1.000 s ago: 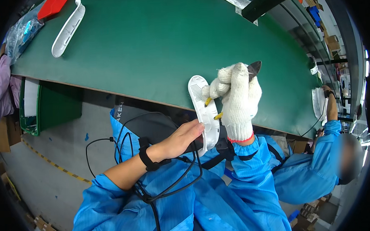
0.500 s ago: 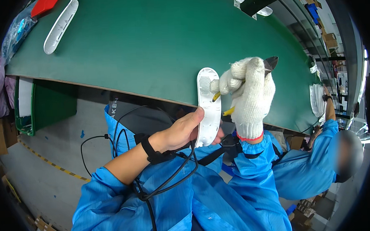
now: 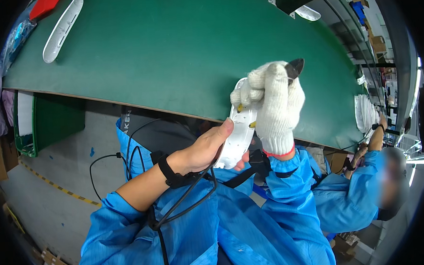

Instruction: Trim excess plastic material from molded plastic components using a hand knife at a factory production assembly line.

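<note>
**White shell (image 3: pixel 237 137) between two hands**

Thumb on top, the left hand (image 3: pixel 204 151) pinches the shell's lower part by the green table's (image 3: pixel 161 54) edge. The gloved right hand (image 3: pixel 278 106), curled around a dark-tipped tool (image 3: pixel 295 69), partly covers its upper end. Farther off lies a long white part (image 3: pixel 62 30).

Smooth, glossy white plastic part (image 3: pixel 236 142); rough knitted cloth glove (image 3: pixel 278 111); smooth matt green tabletop (image 3: pixel 147 55).

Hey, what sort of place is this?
Most likely a factory or assembly workshop, judging by the white plastic part held at a long green workbench, the blue-clad co-worker nearby, and the yellow-and-black floor tape.
</note>
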`<state>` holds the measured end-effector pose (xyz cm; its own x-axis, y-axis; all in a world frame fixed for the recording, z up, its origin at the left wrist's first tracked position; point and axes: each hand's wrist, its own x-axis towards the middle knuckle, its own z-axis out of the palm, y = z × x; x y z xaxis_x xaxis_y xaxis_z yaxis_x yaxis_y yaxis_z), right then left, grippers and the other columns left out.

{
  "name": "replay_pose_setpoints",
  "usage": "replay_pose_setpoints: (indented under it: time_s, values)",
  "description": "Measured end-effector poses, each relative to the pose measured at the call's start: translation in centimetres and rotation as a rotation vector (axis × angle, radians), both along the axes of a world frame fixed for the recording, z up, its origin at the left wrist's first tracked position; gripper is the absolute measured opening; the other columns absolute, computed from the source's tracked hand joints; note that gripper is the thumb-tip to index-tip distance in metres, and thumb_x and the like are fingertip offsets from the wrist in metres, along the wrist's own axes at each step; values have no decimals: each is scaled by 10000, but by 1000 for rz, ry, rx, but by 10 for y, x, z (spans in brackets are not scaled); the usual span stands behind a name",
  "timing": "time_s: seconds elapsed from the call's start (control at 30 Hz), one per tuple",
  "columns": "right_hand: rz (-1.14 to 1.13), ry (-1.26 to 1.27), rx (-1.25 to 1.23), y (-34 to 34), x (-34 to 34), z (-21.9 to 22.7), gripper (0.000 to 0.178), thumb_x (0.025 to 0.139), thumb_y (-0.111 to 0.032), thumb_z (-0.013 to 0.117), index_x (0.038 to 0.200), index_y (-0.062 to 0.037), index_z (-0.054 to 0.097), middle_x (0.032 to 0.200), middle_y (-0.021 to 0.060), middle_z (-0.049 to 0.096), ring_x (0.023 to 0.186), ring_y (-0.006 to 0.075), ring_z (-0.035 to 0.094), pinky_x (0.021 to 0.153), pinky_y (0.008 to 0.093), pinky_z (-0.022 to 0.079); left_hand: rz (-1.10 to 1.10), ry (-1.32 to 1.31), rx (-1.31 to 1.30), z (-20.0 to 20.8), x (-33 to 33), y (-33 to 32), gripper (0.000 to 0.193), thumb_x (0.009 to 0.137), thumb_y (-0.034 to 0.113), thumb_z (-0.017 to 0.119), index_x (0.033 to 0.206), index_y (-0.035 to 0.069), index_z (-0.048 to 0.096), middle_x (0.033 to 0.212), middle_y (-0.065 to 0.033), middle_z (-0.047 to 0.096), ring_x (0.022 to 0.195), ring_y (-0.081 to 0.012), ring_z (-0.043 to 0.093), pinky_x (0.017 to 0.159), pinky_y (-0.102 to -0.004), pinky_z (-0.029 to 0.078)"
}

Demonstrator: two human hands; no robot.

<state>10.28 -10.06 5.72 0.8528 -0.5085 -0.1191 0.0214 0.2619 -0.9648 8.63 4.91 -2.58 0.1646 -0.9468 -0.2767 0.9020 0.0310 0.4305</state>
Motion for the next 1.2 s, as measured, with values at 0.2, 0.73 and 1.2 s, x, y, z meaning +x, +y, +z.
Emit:
replay_pose_setpoints:
  time_s: [0.2,0.73,1.2]
  values:
    - [50,100,22,-7,-3,-6,258,1031,-267,569,1032,-9,577,806,94,657,593,170,653,536,312,553,5,-20,26,1,0,0,816,1015,671,214,1244,-38,547,949,-139,689,797,-235,718,733,-346,590]
    - [101,85,280,-18,13,-6,354,1032,-354,560,851,-50,540,607,26,470,500,156,503,488,364,494,-5,-22,33,4,4,-1,819,1029,650,206,1207,-68,558,913,-147,691,781,-227,708,714,-345,590]
    - [14,138,164,-10,11,-3,332,1019,-331,588,915,-16,589,639,46,535,499,156,531,506,342,526,-10,-1,39,6,4,-1,804,1043,624,173,1230,-62,547,925,-151,695,782,-235,707,726,-343,584]
